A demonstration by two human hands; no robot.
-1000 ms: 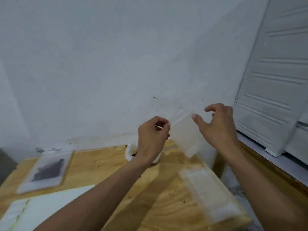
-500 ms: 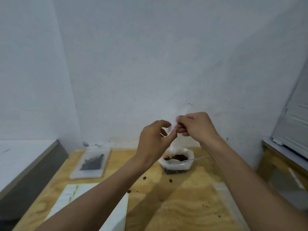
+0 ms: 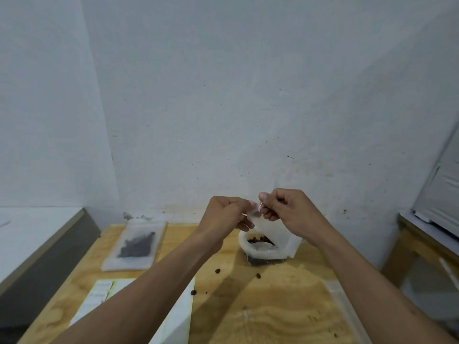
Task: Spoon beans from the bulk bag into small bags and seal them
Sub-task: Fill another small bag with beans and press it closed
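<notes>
Above the back of the wooden table, my left hand and my right hand pinch the top edge of a small, empty, translucent bag between them. The bag hangs down in front of the bulk bag, whose white rim is rolled open with dark beans showing inside. A small bag with beans in it lies flat at the back left of the table. No spoon is clearly visible.
Loose beans lie scattered on the table. A sheet of white labels lies front left, and clear empty bags lie along the right edge. A grey counter stands left, a second table right, and the wall is close behind.
The view has swung left from the table's right side. Both hands came together: earlier they held the small bag spread wide, now they pinch its top edge close together over the bulk bag.
</notes>
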